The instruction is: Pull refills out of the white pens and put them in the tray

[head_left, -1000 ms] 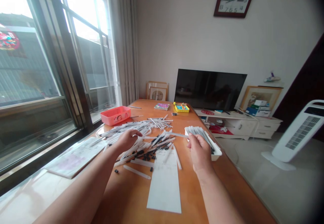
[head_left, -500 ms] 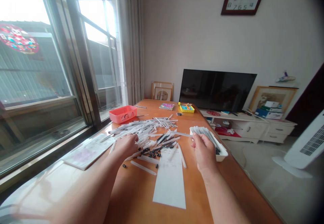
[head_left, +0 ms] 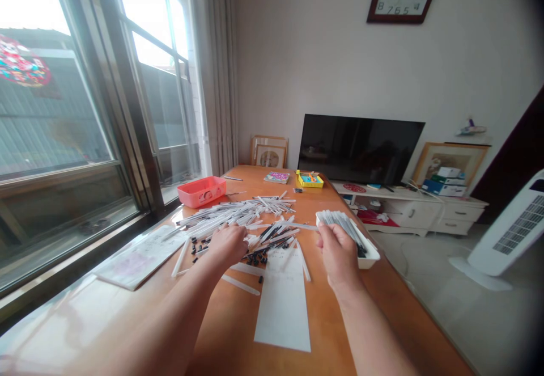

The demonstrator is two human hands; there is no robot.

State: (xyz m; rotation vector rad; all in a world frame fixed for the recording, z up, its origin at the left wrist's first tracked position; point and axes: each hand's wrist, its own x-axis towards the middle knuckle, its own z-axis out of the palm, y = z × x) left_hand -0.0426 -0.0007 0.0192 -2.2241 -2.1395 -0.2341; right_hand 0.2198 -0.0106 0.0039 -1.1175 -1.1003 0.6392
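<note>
My right hand point(head_left: 339, 251) pinches one end of a whitish translucent pen tube point(head_left: 302, 226), which points left across the table. Close behind that hand stands a white tray point(head_left: 372, 256) filled with similar tubes point(head_left: 340, 222), some with black ends. My left hand point(head_left: 229, 245) is closed, with its fingers curled down into the loose parts; its fingertips and anything in them are hidden. Around it lie small black caps point(head_left: 256, 258) and a wide heap of clear and black pen tubes point(head_left: 229, 212). A white paper strip point(head_left: 284, 313) lies between my forearms, with tubes on its far end.
A red plastic basket point(head_left: 202, 192) stands at the back left, above a paper booklet point(head_left: 136, 260). Farther back are a colourful booklet point(head_left: 277, 177) and a yellow box point(head_left: 310, 181). The wooden table's point(head_left: 331, 330) right edge runs past the tray. A window borders the left side.
My left hand has moved right over the heap, uncovering black caps and a tube on its left. My right hand still holds the tube beside the tray. The view has shifted slightly.
</note>
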